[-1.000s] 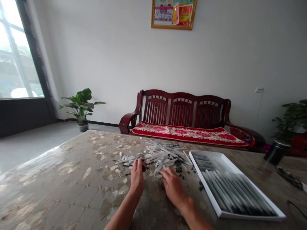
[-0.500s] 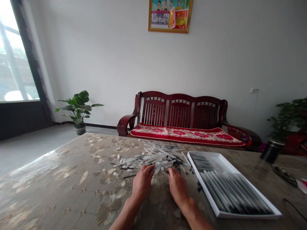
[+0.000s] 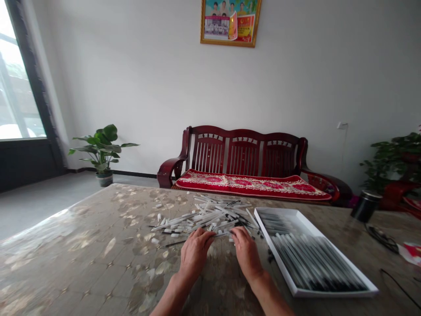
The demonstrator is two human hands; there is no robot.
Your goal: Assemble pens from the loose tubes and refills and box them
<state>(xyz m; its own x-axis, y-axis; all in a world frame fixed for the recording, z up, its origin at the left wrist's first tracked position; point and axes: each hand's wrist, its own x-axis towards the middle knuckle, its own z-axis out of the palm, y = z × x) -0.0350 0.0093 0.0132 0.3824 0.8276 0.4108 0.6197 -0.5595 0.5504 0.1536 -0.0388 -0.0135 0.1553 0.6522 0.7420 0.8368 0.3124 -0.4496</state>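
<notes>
A loose pile of white plastic pen tubes and caps [image 3: 204, 218] lies on the marbled table top [image 3: 82, 232], with small black parts scattered at its right end [image 3: 246, 230]. My left hand [image 3: 196, 252] rests at the pile's front edge, its fingers pointing right. My right hand [image 3: 246, 253] lies close by, its fingertips at the pile's front right. A thin white tube [image 3: 222, 235] shows between the hands. Whether either hand grips anything is hidden.
To the right stands a white tray [image 3: 332, 243] holding rows of white-and-black pens. A black canister [image 3: 365, 206], a dark cable [image 3: 378, 239] and red-and-white paper [image 3: 409, 252] lie farther right. A red-cushioned wooden sofa [image 3: 243, 153] stands beyond the table.
My left hand has drawn back from inside the pile to its front edge. Both hands now sit closer together, and the whole view has shifted slightly left.
</notes>
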